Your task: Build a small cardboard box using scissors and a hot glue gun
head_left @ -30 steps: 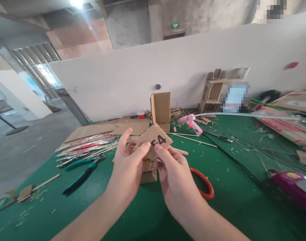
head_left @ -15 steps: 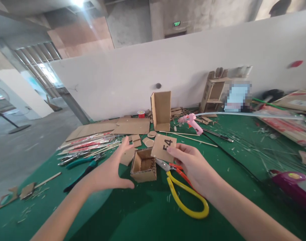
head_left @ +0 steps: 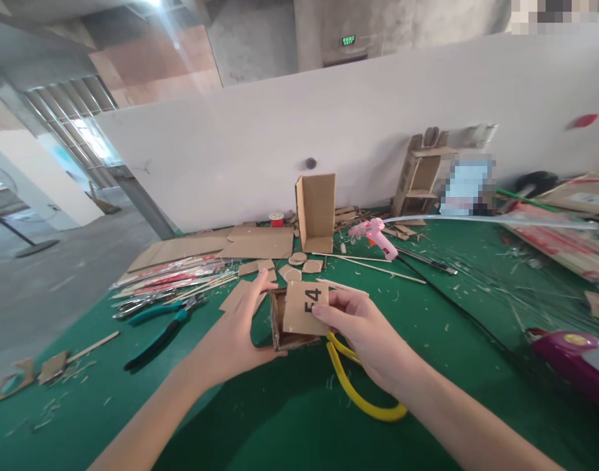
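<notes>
In the head view, my right hand pinches a square cardboard piece printed "54", thumb on its face. That piece overlaps the opening of a small cardboard box and hides much of it. My left hand spans the box's left side, with the thumb at the near edge and fingers at the far edge. Scissors with yellow handles lie under and beside my right hand, their blades hidden. Left of my left hand rest teal-handled pliers.
A pink glue gun lies behind my right hand, its dark cord running right. An upright cardboard stand is at the back centre. Flat cardboard sheets and wooden sticks cover the back left. A purple object sits at right.
My left hand has closed in on the box, which has shifted slightly right and turned. My right hand has brought the "54" piece left and down over the box opening.
</notes>
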{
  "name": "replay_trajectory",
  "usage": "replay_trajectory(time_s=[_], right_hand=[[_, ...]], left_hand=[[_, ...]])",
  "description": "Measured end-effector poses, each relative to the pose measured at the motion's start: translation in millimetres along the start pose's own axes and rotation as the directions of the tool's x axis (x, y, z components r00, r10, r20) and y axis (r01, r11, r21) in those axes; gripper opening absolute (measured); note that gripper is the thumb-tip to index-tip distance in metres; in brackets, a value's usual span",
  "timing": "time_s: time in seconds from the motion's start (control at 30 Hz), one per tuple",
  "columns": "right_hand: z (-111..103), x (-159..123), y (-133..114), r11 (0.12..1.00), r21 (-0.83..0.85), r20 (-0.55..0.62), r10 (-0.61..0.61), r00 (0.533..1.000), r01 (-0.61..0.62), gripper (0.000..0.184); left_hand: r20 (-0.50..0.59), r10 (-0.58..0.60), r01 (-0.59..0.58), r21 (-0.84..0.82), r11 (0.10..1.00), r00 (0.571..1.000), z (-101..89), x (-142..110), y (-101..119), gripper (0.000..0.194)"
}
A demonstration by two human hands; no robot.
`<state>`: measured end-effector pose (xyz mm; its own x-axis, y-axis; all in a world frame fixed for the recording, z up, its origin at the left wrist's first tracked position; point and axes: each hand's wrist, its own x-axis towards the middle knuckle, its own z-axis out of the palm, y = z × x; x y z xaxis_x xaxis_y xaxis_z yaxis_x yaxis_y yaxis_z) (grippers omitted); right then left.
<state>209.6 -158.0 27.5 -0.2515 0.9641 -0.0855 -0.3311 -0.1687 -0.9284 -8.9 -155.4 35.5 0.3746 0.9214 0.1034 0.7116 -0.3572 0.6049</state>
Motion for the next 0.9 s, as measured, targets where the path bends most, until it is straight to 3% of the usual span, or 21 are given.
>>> replay_trajectory(time_s=[0.2, 0.43, 0.7, 0.9], right_hand=[[0, -2, 3, 0.999, -0.037, 0.025, 0.005, 1.0, -0.004, 0.021], [2, -3, 7, 0.992, -0.122, 0.01, -0.01, 1.0, 0.011, 0.024], [6, -5, 9, 0.974, -0.223, 0.018, -0.034, 0.999, 0.038, 0.021], [8, -5, 11, 0.987, -0.161, 0.049, -0.005, 0.999, 0.013, 0.021]], left_hand=[[-0.03, 0.038, -0.037, 0.017, 0.999, 0.999, 3.5, -1, -4, 0.102], [-0.071, 0.068, -0.071, -0.046, 0.996, 0.995, 1.7, -2, -5, 0.089], [-0.069, 0.169, -0.159, 0.141, 0.977, 0.983, 4.1, -3, -11, 0.098], [-0.041, 0.143, -0.132, 0.195, 0.972, 0.989, 4.0, -4, -12, 0.087]])
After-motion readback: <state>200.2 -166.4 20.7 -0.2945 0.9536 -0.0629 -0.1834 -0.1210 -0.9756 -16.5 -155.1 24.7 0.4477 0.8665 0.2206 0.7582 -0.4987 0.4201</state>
